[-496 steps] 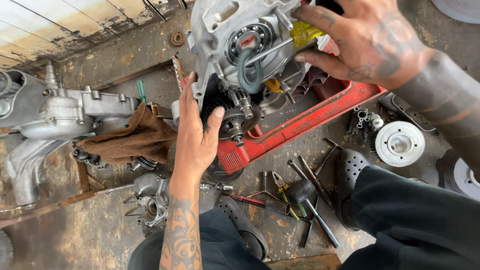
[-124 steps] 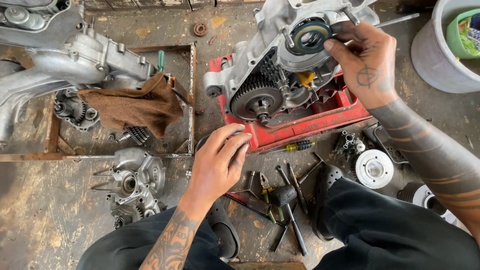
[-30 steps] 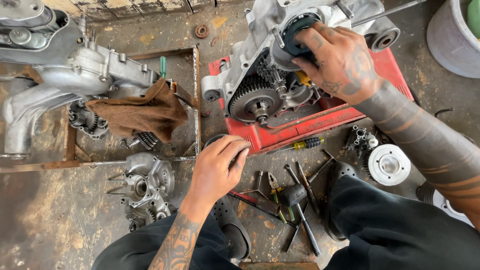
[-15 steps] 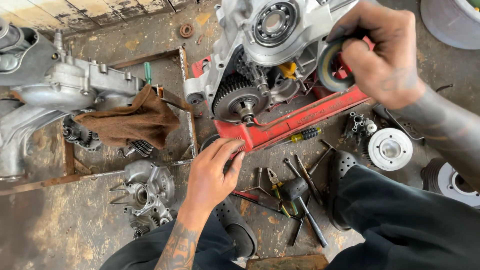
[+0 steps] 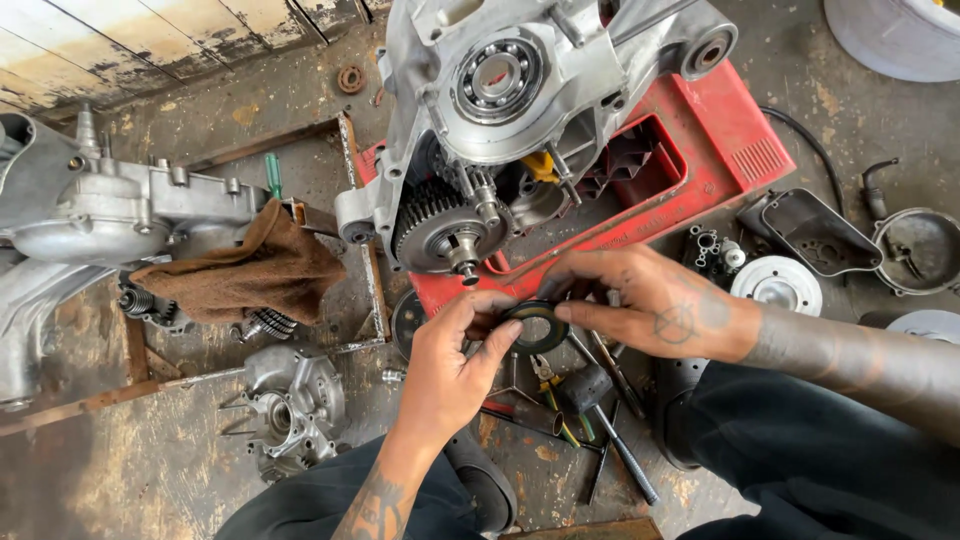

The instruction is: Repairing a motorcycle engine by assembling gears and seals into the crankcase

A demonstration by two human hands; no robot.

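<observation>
You hold a matt black rubbery ring (image 5: 537, 327); above it sits a dull cast-metal engine case (image 5: 520, 90), a scuffed red plastic tray (image 5: 730, 140) and a rough brown cloth (image 5: 250, 275).

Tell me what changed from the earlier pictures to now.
The right hand pulled the black ring off the bearing in the engine case and brought it down. The left hand rose from the tools and took hold of it too. The bearing now shows bare. The red tray and brown rag stayed put.
</observation>
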